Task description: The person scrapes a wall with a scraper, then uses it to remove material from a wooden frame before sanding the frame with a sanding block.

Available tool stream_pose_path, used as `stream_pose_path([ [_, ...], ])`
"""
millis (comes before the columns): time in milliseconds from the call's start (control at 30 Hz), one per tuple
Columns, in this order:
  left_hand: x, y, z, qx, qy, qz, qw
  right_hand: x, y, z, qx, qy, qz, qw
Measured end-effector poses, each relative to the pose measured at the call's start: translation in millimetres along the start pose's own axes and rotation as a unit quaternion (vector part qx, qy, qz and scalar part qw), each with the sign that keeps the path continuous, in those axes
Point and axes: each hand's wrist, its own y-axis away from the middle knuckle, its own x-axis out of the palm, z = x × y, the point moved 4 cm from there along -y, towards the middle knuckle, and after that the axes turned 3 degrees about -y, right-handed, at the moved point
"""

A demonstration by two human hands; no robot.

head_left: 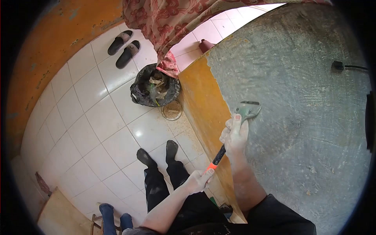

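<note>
The scraper (pixel 219 155) is held in both hands, and it lies slantwise in front of the grey wall (pixel 301 129). The right hand (pixel 235 136) has its grip closed around the upper part, just below the head (pixel 246 111), with the thumb laid along it toward the head. The head extends beyond this grip, over the grey surface; whether its edge touches there, I cannot tell. The left hand (pixel 199 181) has its grip wrapped around the lower end, by the orange section (pixel 212 167). Between the two hands a black piece of the handle is visible.

On the tiled floor (pixel 105 121), near the wall's yellow strip (pixel 207 103), stands a black bag (pixel 141 96) with open mouth. Inside it are crumpled scraps (pixel 157 84), pale and some greenish. Just beside the bag is a round dusty cover (pixel 172 111).
</note>
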Motion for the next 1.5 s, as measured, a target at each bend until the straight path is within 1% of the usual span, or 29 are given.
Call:
stream_pose_path([
  [133,-17,-14,-15,0.043,-0.014,-0.001,0.999,19,-14,6,0.009,-0.027,0.013,1.0],
  [200,-14,-9,-5,0.012,-0.017,0.003,1.0,11,-9,1,-0.001,-0.035,0.014,0.999],
  [267,-6,-1,13,-0.015,-0.013,0.017,1.0,-7,-1,-11,0.01,-0.022,0.004,1.0],
  [367,-7,-4,7,-0.007,-0.01,0.028,1.0,0,-9,-13,0.007,-0.013,0.01,1.0],
  [400,-10,-8,-4,0.003,0.01,0.004,1.0,7,-15,-11,0.003,-0.011,0.015,1.0],
  [500,-25,-17,-21,0.007,0.004,-0.013,1.0,31,-27,1,0.007,-0.044,0.036,0.998],
  [533,-26,-16,-22,0.021,-0.006,-0.015,1.0,30,-27,-2,-0.009,-0.042,0.028,0.999],
  [633,-25,-12,-10,0.009,0.045,-0.006,0.999,21,-27,-16,0.052,-0.109,0.025,0.992],
  [733,-26,-18,-7,0.148,0.084,-0.09,0.981,27,-46,-28,0.09,-0.121,0.043,0.988],
  [833,-35,-29,-16,0.307,0.113,-0.23,0.917,48,-75,-36,0.084,-0.135,0.097,0.982],
  [867,-40,-33,-18,0.292,0.123,-0.256,0.913,56,-83,-39,0.094,-0.149,0.101,0.979],
  [967,-55,-43,-42,0.215,0.089,-0.283,0.93,76,-101,-42,0.113,-0.183,0.125,0.968],
  [1000,-60,-50,-44,0.223,0.07,-0.289,0.928,84,-104,-38,0.107,-0.168,0.137,0.97],
  [1100,-73,-62,-50,0.222,0.087,-0.296,0.925,98,-114,-37,0.087,-0.119,0.151,0.977],
  [1133,-75,-62,-52,0.212,0.092,-0.293,0.928,103,-112,-35,0.072,-0.084,0.14,0.984],
  [1233,-77,-54,-55,0.215,0.087,-0.294,0.927,103,-111,-39,0.086,-0.109,0.124,0.983],
  [1333,-85,-54,-63,0.208,0.055,-0.299,0.93,110,-116,-39,0.065,-0.075,0.136,0.986],
  [1433,-94,-52,-63,0.181,0.045,-0.291,0.938,115,-117,-39,0.051,-0.056,0.124,0.989],
  [1500,-90,-44,-62,0.181,0.072,-0.273,0.942,109,-112,-41,0.039,-0.043,0.11,0.992],
])
